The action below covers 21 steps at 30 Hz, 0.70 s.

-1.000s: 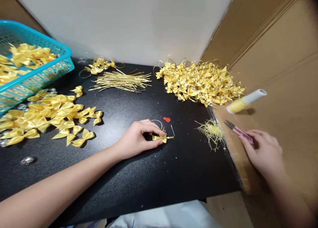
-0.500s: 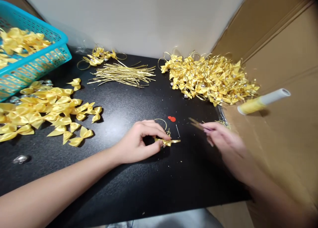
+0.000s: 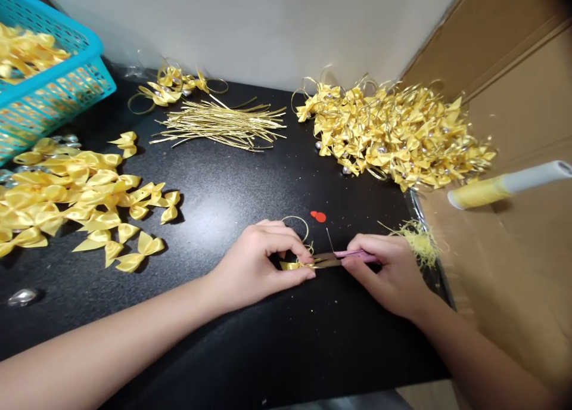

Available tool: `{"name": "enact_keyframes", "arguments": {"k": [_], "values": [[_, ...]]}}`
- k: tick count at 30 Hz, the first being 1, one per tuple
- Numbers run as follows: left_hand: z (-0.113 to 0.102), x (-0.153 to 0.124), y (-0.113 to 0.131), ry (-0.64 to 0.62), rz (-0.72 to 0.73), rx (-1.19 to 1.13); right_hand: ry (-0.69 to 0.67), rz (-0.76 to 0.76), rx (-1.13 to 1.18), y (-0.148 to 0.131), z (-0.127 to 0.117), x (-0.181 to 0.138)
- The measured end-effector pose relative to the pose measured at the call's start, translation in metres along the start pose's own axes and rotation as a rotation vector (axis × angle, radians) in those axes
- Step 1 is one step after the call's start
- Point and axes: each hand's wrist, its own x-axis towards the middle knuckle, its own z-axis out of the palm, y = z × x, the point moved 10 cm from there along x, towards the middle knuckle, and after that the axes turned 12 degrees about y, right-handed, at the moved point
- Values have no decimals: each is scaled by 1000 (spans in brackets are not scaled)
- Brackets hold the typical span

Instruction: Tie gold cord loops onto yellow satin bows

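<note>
Between the thumb and fingers of my left hand (image 3: 272, 258) is a yellow ribbon bow (image 3: 290, 266), partly covered by the fingertips. A thin gold cord loop (image 3: 300, 220) sticks out behind those fingers. My right hand (image 3: 386, 273) is closed around the pink handle of a small pair of thread snips (image 3: 328, 260). Their blades reach the bow at my left fingertips; whether they are touching the ribbon or a thread I cannot tell. A needle (image 3: 329, 240) lies just beyond the blades, and a red piece (image 3: 319, 217) is behind it.
Loose yellow bows (image 3: 84, 189) spread over the left, near a turquoise basket (image 3: 96, 43). Gold cords (image 3: 223, 124) lie at the back. Finished-looking looped bows (image 3: 393, 133) are heaped at back right. Thread scraps (image 3: 420, 243), a cardboard wall (image 3: 513, 88) and a tube (image 3: 509, 185) stand right.
My right hand has moved left with the snips, bringing the blades to the bow. My left hand has stayed on the bow. The view has shifted slightly, uncovering the thread scraps.
</note>
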Motion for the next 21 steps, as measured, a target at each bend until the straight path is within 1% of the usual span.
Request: {"name": "enact_keyframes", "arguments": {"k": [4,9,16,21], "values": [[1,-1,1,-5,28,41,-33,3,-63,0,3,-2],[2,-2,0,-14,22,86,-50,31,-153,5,4,-4],[1,-2,4,12,62,107,-42,40,-222,7,8,-10],[-1,-2,6,34,85,103,-21,14,-229,4,9,-11]]}}
